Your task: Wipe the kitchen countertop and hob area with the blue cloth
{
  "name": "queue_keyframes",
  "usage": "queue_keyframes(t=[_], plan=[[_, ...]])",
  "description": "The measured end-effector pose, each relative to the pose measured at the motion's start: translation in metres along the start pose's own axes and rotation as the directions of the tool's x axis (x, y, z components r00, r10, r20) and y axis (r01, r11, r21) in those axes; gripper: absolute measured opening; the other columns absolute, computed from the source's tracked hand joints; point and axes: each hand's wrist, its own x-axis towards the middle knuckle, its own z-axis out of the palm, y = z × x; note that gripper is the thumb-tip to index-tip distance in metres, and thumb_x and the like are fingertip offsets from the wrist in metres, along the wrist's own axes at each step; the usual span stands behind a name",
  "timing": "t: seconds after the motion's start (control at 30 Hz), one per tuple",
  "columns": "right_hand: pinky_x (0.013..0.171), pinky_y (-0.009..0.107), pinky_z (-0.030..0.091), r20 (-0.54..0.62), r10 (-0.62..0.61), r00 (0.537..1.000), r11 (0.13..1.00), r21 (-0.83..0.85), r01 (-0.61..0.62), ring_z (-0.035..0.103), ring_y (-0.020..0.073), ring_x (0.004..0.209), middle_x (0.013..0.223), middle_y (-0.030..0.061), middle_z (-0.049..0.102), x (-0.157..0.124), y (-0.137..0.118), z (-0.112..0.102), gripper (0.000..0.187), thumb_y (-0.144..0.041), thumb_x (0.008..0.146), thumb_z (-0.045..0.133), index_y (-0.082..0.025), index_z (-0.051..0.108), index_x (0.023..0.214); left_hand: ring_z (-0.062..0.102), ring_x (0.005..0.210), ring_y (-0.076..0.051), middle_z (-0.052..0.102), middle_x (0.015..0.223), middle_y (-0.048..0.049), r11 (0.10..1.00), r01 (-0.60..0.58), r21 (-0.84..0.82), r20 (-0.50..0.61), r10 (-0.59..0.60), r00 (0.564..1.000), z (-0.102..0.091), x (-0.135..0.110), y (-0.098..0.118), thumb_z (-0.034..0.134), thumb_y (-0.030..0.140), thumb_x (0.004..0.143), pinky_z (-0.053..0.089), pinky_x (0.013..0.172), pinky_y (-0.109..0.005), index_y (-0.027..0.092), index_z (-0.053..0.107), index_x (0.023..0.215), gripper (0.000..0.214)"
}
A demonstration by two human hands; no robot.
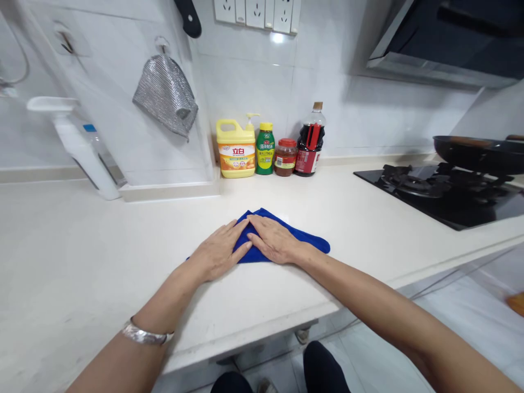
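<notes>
A folded blue cloth lies on the white countertop in front of me. Both my hands press down flat on it from above. My left hand covers the cloth's left part, fingers stretched out toward the middle. Over its centre rests my right hand, also with straight fingers, and the fingertips of the two hands almost meet. The cloth's right corner sticks out past my right wrist. A silver bracelet circles my left forearm.
Against the wall stand a yellow detergent jug, a green bottle, a red-lidded jar and a dark sauce bottle. At right is a black gas stove with a wok. A white spray bottle leans at left.
</notes>
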Motion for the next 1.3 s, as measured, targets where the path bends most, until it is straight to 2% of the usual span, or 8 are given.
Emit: queue_keyframes(t=[0.1, 0.27, 0.57, 0.8, 1.0, 1.3], plan=[[0.122, 0.048, 0.026, 0.118, 0.034, 0.992, 0.999, -0.008, -0.033, 0.031, 0.0277, 0.148, 0.157, 0.0225, 0.035, 0.002, 0.001, -0.003, 0.066, -0.048, 0.102, 0.028, -0.003, 0.033, 0.151, 0.028, 0.149, -0.027, 0.03, 0.161, -0.0108, 0.999, 0.043, 0.012, 0.075, -0.044, 0.996, 0.004, 0.001, -0.003, 0.024, 0.063, 0.098, 0.022, 0.124, -0.048, 0.016, 0.025, 0.156, 0.074], [0.125, 0.045, 0.017, 0.182, 0.057, 0.982, 0.998, -0.02, -0.054, 0.023, 0.0247, 0.151, 0.161, 0.0195, 0.028, 0.003, 0.0, -0.008, 0.068, -0.049, 0.102, 0.025, -0.004, 0.03, 0.153, 0.025, 0.15, -0.025, 0.028, 0.162, -0.0062, 0.998, 0.058, 0.024, 0.094, -0.06, 0.994, 0.0, 0.001, -0.002, 0.025, 0.062, 0.097, 0.019, 0.125, -0.046, 0.019, 0.023, 0.157, 0.073], [0.126, 0.044, 0.013, 0.205, 0.073, 0.976, 0.995, -0.084, -0.057, 0.019, 0.0229, 0.152, 0.163, 0.0158, 0.025, 0.002, -0.001, -0.004, 0.071, -0.053, 0.102, 0.019, -0.007, 0.028, 0.155, 0.026, 0.149, -0.022, 0.031, 0.161, -0.0033, 0.998, 0.065, -0.007, 0.103, -0.063, 0.993, -0.001, -0.003, -0.003, 0.021, 0.058, 0.098, 0.016, 0.126, -0.046, 0.022, 0.029, 0.155, 0.068], [0.126, 0.043, 0.011, 0.224, 0.078, 0.972, 0.993, -0.102, -0.056, 0.018, 0.0216, 0.152, 0.163, 0.0147, 0.023, 0.008, 0.003, -0.003, 0.07, -0.052, 0.102, 0.02, -0.006, 0.028, 0.155, 0.026, 0.15, -0.023, 0.029, 0.162, -0.0052, 0.997, 0.078, 0.025, 0.098, -0.08, 0.992, 0.002, 0.001, -0.001, 0.019, 0.062, 0.097, 0.017, 0.125, -0.044, 0.019, 0.027, 0.155, 0.073], [0.125, 0.043, 0.01, 0.209, 0.102, 0.973, 0.989, -0.129, -0.076, 0.018, 0.0217, 0.152, 0.164, 0.0127, 0.024, 0.013, 0.003, 0.0, 0.067, -0.049, 0.102, 0.021, -0.01, 0.028, 0.156, 0.021, 0.151, -0.023, 0.025, 0.163, -0.0052, 0.984, 0.133, 0.118, 0.098, -0.144, 0.985, 0.001, 0.004, 0.006, 0.018, 0.055, 0.097, 0.016, 0.125, -0.044, 0.015, 0.025, 0.156, 0.071], [0.125, 0.046, 0.013, 0.178, 0.098, 0.979, 0.991, -0.103, -0.081, 0.022, 0.0235, 0.151, 0.162, 0.0134, 0.027, -0.015, -0.02, -0.01, 0.064, -0.046, 0.101, 0.026, -0.01, 0.032, 0.154, 0.016, 0.152, -0.023, 0.019, 0.164, -0.0059, 0.978, 0.13, 0.165, 0.14, -0.154, 0.978, -0.001, -0.019, 0.03, 0.016, 0.053, 0.098, 0.016, 0.124, -0.053, 0.018, 0.019, 0.157, 0.069]])
